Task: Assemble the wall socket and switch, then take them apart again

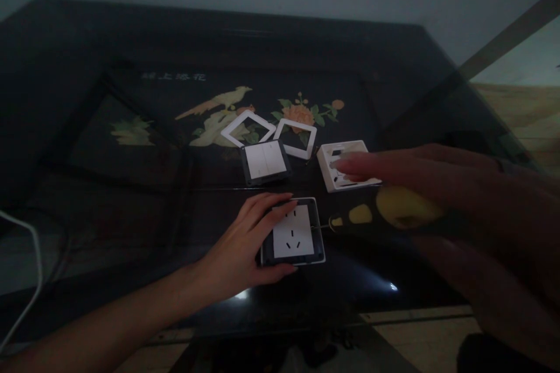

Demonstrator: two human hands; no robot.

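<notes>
Screwdriver (361, 214) crosswise, tip seemingly leftward

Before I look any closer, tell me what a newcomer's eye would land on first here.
Probably the white-faced socket near the front of the dark table, with the left hand over its left side and the tip of a yellow-and-black screwdriver, held in the right hand, at its right side. Next, likely, the bird and orange flower pictured farther back, partly overlapped by two white frames.
</notes>
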